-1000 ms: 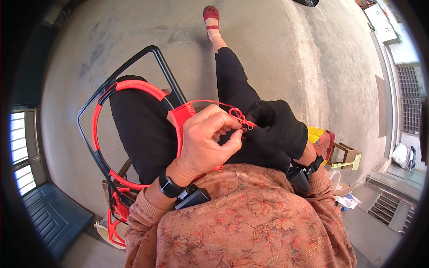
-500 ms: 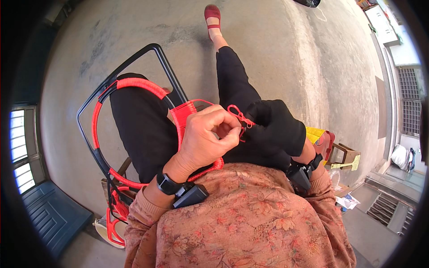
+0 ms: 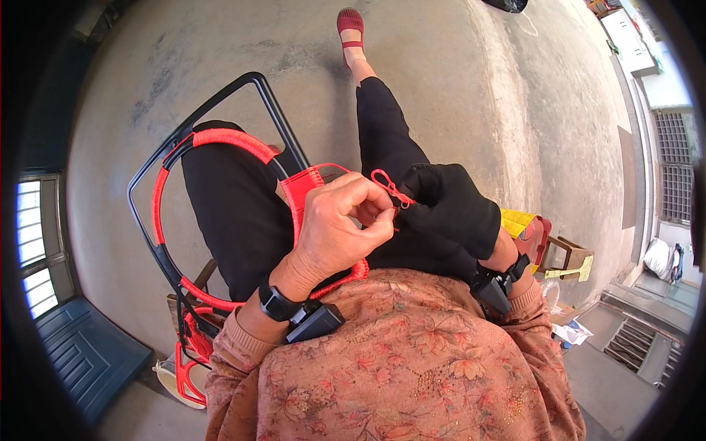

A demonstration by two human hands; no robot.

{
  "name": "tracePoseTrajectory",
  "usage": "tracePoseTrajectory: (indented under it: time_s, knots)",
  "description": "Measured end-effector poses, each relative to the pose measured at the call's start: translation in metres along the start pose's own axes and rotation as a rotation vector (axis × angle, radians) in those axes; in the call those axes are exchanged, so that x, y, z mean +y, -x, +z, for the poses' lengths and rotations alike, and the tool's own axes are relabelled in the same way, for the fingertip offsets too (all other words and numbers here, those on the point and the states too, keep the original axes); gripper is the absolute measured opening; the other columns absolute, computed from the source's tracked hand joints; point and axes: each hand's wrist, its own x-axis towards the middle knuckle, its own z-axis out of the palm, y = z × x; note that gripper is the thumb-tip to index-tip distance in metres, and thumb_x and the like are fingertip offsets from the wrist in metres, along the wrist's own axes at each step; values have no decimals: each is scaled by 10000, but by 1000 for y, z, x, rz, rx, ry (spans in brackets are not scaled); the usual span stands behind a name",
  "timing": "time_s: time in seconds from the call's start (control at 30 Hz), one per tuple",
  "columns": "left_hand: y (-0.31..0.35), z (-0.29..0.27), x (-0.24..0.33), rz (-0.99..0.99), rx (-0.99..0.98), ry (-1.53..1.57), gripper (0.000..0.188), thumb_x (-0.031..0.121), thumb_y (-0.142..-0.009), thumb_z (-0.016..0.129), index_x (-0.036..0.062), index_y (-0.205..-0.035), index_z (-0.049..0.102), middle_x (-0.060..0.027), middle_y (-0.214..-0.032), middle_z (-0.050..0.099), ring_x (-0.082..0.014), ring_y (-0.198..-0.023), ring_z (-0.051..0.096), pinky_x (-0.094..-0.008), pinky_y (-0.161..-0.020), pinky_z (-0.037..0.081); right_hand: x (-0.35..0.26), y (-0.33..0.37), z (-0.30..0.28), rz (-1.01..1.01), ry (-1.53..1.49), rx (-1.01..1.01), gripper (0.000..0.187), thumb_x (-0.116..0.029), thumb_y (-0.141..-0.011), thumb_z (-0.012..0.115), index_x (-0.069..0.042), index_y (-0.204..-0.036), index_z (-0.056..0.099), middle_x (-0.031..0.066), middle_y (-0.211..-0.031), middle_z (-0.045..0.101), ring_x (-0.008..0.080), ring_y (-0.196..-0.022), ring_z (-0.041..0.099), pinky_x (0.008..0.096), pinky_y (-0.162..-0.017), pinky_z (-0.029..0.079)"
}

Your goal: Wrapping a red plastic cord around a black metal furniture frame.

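A black metal chair-like frame (image 3: 254, 79) lies across my left thigh. Its round ring is partly wrapped in red cord (image 3: 234, 138), with a denser woven patch beside my left wrist. My bare left hand (image 3: 340, 220) is closed, thumb and forefinger pinched on the red cord. My right hand (image 3: 460, 213), in a black glove, grips the cord close by. Between the hands a small looped knot of red cord (image 3: 390, 187) sticks up. The fingertips of the gloved hand are partly hidden, and so is the cord inside the left pinch.
More red cord on a frame (image 3: 193, 378) hangs at lower left beside a dark blue panel (image 3: 92, 353). At right stand a small wooden stool (image 3: 565, 253) and a yellow and red bag (image 3: 526, 228). My outstretched foot in a red shoe (image 3: 350, 29) rests on the concrete floor.
My gloved right hand has shifted slightly left toward my left hand, and the looped knot has moved left with it. My left hand and the frame stay nearly still.
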Motion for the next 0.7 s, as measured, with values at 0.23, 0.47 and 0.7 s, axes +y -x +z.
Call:
tracePoseTrajectory:
  time_s: [0.23, 0.47, 0.7]
  knots:
    - [0, 3, -6, 30, 75, -25, 131, -59, -684, 676, 16, -719, 575, -37, -665, 562, -104, -554, 583, -226, -509, 471, -18, 2, 7, -85, 257, 89, 131, -124, -739, 698, -15, -791, 648, 88, -686, 628, 91, -644, 581, 270, -588, 465]
    - [1, 0, -4, -65, -24, 18, 99, -95, -744, 620, -25, -754, 550, -35, -737, 571, -60, -620, 585, -200, -548, 497, -14, 2, 6, -95, 303, 92, 109, -104, -738, 690, -26, -794, 640, 85, -688, 629, 117, -621, 591, 276, -582, 466]
    - [3, -5, -3, -384, -102, 624, 63, -31, -832, 607, 3, -808, 560, 24, -763, 561, -38, -652, 556, -189, -576, 476, 3, -2, -1, 114, -463, -133, 120, -38, -739, 690, -4, -820, 609, 15, -762, 638, 73, -651, 586, 229, -588, 480]
